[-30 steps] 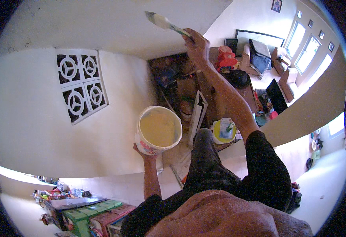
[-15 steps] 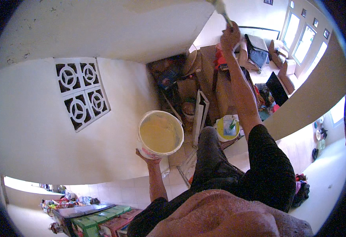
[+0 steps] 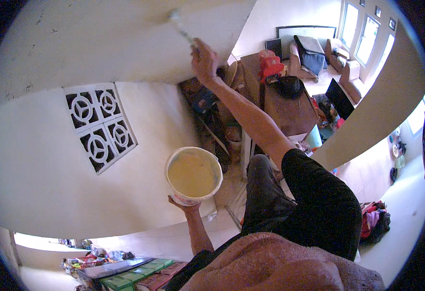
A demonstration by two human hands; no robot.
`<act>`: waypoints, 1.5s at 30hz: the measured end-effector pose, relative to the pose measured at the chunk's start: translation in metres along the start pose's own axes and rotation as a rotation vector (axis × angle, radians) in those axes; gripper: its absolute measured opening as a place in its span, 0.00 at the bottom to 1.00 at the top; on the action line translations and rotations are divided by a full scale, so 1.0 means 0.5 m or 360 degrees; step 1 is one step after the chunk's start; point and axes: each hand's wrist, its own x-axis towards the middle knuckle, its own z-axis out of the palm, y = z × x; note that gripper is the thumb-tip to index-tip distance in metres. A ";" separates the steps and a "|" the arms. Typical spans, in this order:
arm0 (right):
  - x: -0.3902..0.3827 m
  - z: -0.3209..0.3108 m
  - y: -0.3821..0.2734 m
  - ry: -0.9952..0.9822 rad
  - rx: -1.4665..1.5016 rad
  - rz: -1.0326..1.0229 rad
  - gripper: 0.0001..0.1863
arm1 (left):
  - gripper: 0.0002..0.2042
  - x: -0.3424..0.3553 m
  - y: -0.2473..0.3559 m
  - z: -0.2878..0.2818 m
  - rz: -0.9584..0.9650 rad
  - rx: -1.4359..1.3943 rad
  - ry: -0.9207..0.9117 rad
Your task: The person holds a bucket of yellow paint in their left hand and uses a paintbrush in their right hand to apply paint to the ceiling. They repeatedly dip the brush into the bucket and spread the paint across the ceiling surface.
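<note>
My right hand (image 3: 204,65) grips a paint brush (image 3: 187,35) by its handle, arm stretched up toward a pale sloped surface (image 3: 91,34) at the top. The blurred bristles are at that surface; contact is hard to tell. My left hand (image 3: 185,205) is closed on the lower side of a white bucket (image 3: 193,174) holding cream-yellow paint, held upright below and in front of the white wall (image 3: 33,160). A patterned vent block (image 3: 101,136) is set in that wall, left of the bucket.
A cluttered dark recess (image 3: 207,111) and brown cabinet (image 3: 290,116) lie beyond my arm. Armchairs (image 3: 353,80) and windows are at upper right. A curved pale ledge (image 3: 377,111) runs along the right. Crates (image 3: 130,276) and assorted items line the lower left; a clothing pile (image 3: 375,223) is lower right.
The brush in my right hand swung up and right, then came back left and down along the pale surface. The bucket in my left hand sits slightly lower in the view.
</note>
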 end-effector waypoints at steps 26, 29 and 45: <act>0.041 0.011 0.080 0.0356 0.0161 0.0474 0.13 | 0.44 -0.026 -0.009 -0.012 0.0113 0.0029 0.0020; -0.018 0.054 0.034 0.0305 -0.0078 0.0287 0.14 | 0.44 -0.019 -0.012 0.003 0.0074 0.0067 0.0037; 0.208 -0.280 0.319 0.0190 -0.0307 0.0137 0.09 | 0.44 -0.017 -0.026 -0.010 0.0009 -0.0047 -0.0043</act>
